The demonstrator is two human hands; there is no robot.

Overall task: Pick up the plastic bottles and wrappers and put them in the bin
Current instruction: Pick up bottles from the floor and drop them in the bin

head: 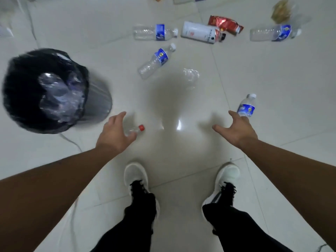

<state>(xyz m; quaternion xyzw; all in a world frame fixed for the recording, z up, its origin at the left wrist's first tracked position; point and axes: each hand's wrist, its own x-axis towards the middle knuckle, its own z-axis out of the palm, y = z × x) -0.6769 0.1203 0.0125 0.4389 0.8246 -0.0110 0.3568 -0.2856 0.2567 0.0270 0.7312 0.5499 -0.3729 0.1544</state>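
Left hand (113, 132) spread open above the floor, fingers loose, gripping nothing. Right under its fingertips lies a small clear bottle with a red cap (135, 129), cap pointing away from the palm toward the person's right; fingers overlap the bottle body, but contact is unclear, no closed grasp.

Right hand (236, 129) also open, fingers splayed, empty. Just past its fingertips a blue-label water bottle (246, 106) with white cap lies on the floor; the fingers hide its lower end, contact cannot be told.

Black-lined bin (54, 91) sits just beyond and left of the left hand, blurred, with clear crumpled bottles inside.

Farther ahead of both hands, between them: crumpled clear plastic wrapper (190, 75), then a tilted blue-label bottle (157, 60). Well beyond that, a row: another blue-label bottle lying sideways (154, 32), a white carton (201, 32), a red foil wrapper (225, 24) touching the carton's far side, and one more blue-label bottle (274, 32) far ahead of the right hand. Yellowish clear bag (281, 11) behind it.

White tiled floor (181, 142), glossy. White shoes (136, 176) and black trousers nearest the camera, behind both hands.
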